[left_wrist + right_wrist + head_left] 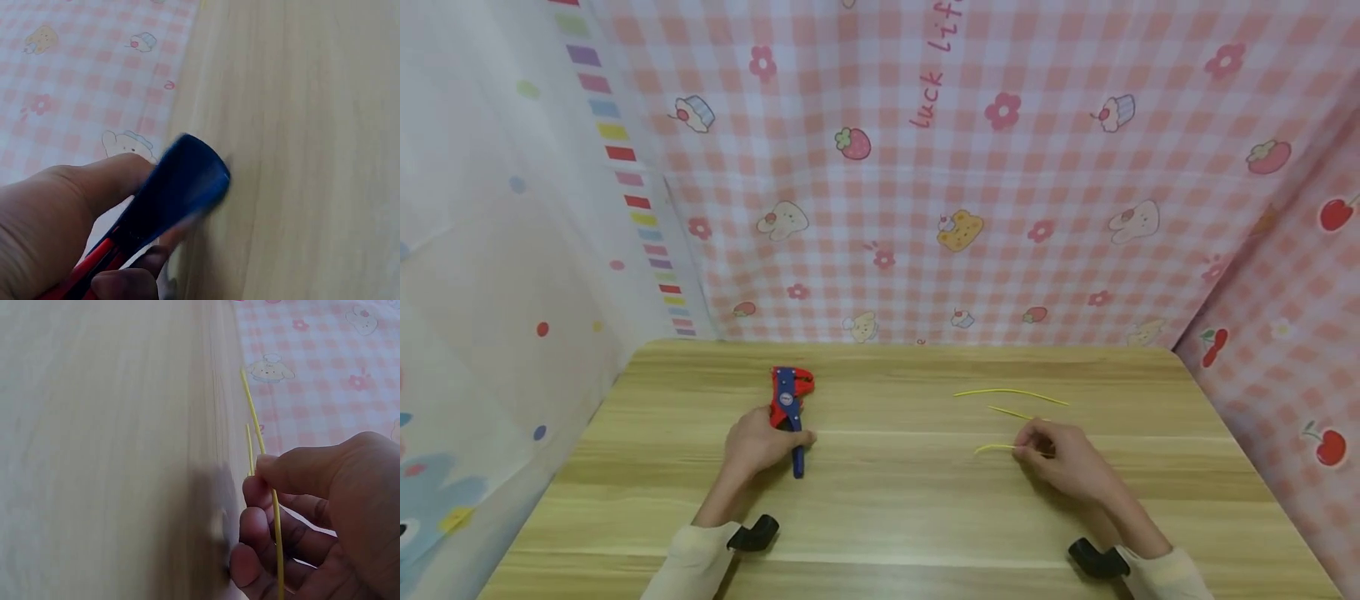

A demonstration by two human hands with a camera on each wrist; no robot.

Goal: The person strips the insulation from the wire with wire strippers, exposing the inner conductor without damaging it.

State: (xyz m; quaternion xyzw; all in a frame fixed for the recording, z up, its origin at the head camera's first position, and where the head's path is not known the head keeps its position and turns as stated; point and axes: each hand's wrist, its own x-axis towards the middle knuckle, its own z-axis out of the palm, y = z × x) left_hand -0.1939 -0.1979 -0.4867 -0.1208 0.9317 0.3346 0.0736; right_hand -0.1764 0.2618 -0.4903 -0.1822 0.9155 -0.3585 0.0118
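The left grip (757, 442) is holding a red-and-blue hand tool (786, 400). The right grip (1062, 457) is pinching a yellow wire (276, 515); two more wires (1011, 390) are lying beyond on the desk (895, 500).

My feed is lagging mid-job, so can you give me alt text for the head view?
The left hand holds a red-and-blue stripper and the right hand pinches a yellow wire. Two more wires lie beyond it on a wooden table, before a pink checked cloth.
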